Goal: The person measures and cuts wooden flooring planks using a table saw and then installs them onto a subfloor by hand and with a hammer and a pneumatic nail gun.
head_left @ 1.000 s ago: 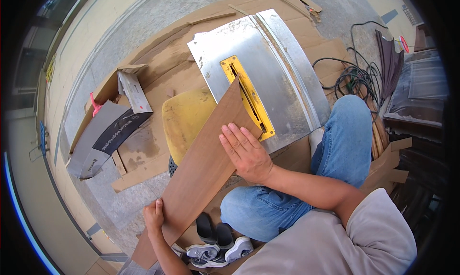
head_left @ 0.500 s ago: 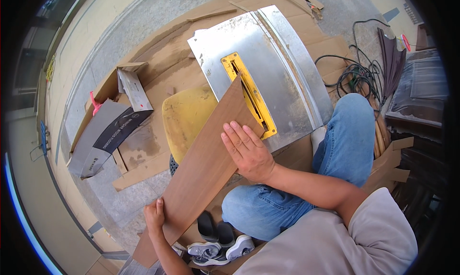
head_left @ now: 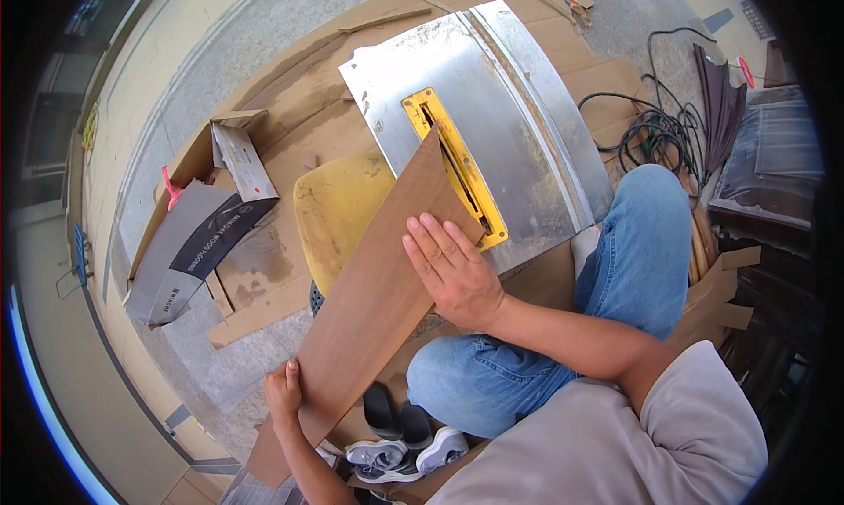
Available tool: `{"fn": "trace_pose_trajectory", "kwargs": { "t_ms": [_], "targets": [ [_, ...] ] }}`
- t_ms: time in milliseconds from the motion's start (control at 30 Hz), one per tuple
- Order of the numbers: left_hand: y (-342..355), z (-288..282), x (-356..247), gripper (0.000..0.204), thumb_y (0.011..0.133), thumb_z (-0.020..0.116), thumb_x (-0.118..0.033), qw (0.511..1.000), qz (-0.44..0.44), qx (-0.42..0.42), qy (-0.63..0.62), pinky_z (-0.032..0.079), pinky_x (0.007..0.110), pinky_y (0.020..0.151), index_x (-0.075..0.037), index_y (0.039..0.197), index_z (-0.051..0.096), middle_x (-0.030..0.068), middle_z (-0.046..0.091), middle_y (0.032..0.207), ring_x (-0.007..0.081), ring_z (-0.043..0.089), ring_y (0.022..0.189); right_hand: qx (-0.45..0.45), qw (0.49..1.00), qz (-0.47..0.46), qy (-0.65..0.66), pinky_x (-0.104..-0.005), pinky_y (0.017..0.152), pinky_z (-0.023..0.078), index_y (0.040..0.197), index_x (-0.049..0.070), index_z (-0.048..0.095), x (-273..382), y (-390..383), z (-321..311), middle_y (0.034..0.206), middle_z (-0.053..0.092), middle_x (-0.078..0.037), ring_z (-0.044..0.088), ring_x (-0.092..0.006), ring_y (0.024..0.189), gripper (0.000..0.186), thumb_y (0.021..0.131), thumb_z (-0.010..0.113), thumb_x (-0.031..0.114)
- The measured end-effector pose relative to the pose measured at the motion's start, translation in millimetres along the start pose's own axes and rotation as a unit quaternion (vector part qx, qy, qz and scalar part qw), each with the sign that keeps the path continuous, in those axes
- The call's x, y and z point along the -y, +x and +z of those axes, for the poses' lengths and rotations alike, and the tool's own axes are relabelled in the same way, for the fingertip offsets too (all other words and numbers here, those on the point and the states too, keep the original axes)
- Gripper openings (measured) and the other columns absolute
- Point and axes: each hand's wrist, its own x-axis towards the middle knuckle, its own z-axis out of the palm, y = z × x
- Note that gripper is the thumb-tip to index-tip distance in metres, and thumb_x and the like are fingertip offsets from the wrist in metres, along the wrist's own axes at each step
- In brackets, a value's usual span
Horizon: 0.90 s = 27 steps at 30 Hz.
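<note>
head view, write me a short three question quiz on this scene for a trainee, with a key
1. Multiple choice: what does the right hand lie on?
a) a shoe
b) the wood flooring plank
c) the cardboard box

2. True or false: the plank's pointed end lies over the yellow throat plate of the table saw.

3. Count: how many hands touch the plank?

Key:
1. b
2. True
3. Two, the right hand and the left hand

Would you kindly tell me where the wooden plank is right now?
In the head view, the wooden plank runs from lower left to centre under the right hand, its pointed tip at the yellow slotted strip.
</note>
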Motion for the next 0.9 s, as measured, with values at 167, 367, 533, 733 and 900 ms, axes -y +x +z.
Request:
{"fn": "trace_pose_trajectory", "kwargs": {
  "t_ms": [167,367,533,733,900],
  "targets": [
    [0.4,-1.9,-3.9,0.06,0.104,0.045,-0.043,1.0,-0.001,-0.002,0.007,0.039,0.049,0.057,0.007,0.072,0.055,0.0292,0.048,0.061,0.0411,0.044,0.054,0.0,1.0,0.003,0.003,-0.0446,0.123,0.025,0.142,-0.007,0.048,-0.9,-1.0,-0.3,0.152,0.045,-0.022,0.039,-0.0347,0.145,0.052,0.097,0.04,0.015],
    [-1.4,0.5,-3.2,0.059,0.103,0.045,-0.041,1.0,-0.003,-0.002,0.007,0.04,0.05,0.058,0.008,0.072,0.056,0.0311,0.049,0.062,0.0443,0.048,0.054,0.001,1.0,0.0,0.002,-0.0442,0.123,0.025,0.142,-0.007,0.048,-1.1,-1.7,0.7,0.152,0.045,-0.022,0.039,-0.0347,0.145,0.051,0.097,0.04,0.015],
    [-2.3,2.0,1.6,0.059,0.103,0.046,-0.042,1.0,0.0,0.002,0.007,0.04,0.05,0.057,0.008,0.073,0.057,0.0311,0.049,0.061,0.045,0.049,0.054,0.001,1.0,-0.003,0.009,-0.044,0.123,0.025,0.142,-0.007,0.049,-1.2,-2.6,0.6,0.151,0.046,-0.022,0.04,-0.0347,0.144,0.051,0.097,0.04,0.015],
    [-4.4,1.6,-0.7,0.063,0.103,0.046,-0.046,1.0,-0.007,0.004,0.007,0.04,0.05,0.057,0.008,0.072,0.056,0.0305,0.048,0.06,0.0438,0.049,0.053,0.001,1.0,-0.008,0.005,-0.044,0.123,0.025,0.142,-0.007,0.049,-1.3,-3.9,-0.6,0.151,0.047,-0.022,0.041,-0.0347,0.144,0.051,0.097,0.04,0.015],
    [-5.5,3.1,-0.3,0.064,0.103,0.046,-0.047,1.0,0.004,-0.006,-0.005,0.039,0.05,0.056,0.008,0.072,0.056,0.0302,0.047,0.06,0.043,0.047,0.052,0.003,1.0,-0.01,0.013,-0.044,0.122,0.026,0.141,-0.007,0.049,-0.8,-4.6,-1.2,0.151,0.047,-0.022,0.041,-0.0347,0.144,0.051,0.097,0.04,0.015]
  ]
}}
